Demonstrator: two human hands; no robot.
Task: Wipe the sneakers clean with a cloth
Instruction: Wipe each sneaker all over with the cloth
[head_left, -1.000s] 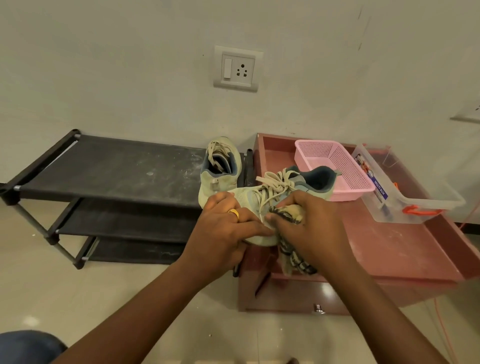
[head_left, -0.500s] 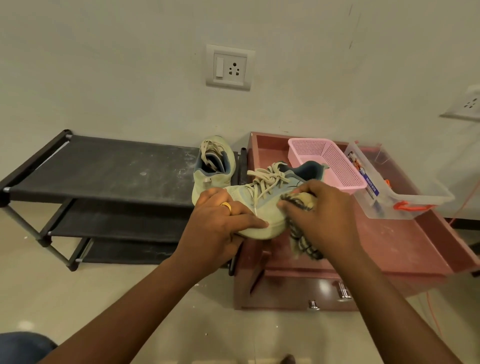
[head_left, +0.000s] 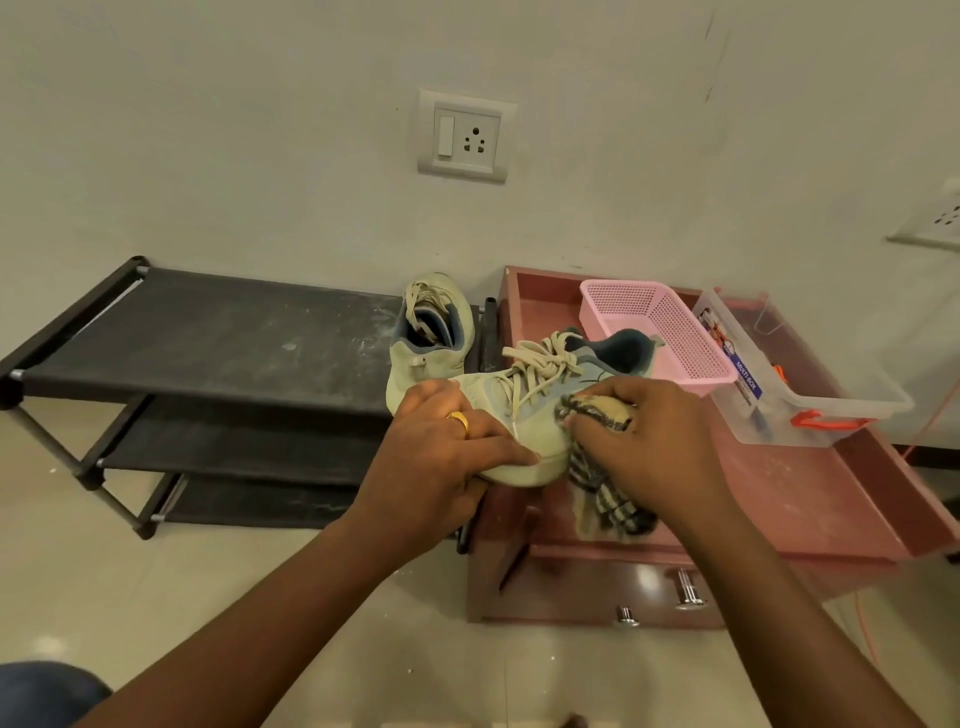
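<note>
My left hand (head_left: 441, 457), with a gold ring, grips the toe of a pale green sneaker (head_left: 540, 410) held in the air, laces up and heel pointing away to the right. My right hand (head_left: 649, 441) holds a bunched tan cloth with dark stripes (head_left: 602, 483) against the sneaker's right side; the cloth's loose end hangs below the hand. The second pale green sneaker (head_left: 431, 338) stands on the right end of the black shoe rack's top shelf (head_left: 208, 338), just behind my left hand.
A reddish cabinet (head_left: 810, 499) with a raised rim stands under my right hand. On it sit a pink plastic basket (head_left: 654, 332) and a clear plastic box with orange clips (head_left: 789, 395). A wall socket (head_left: 465, 136) is above. The tiled floor lies below.
My right hand with the cloth has slid back along the sneaker's side from near the toe toward the middle. The left hand keeps its grip on the toe.
</note>
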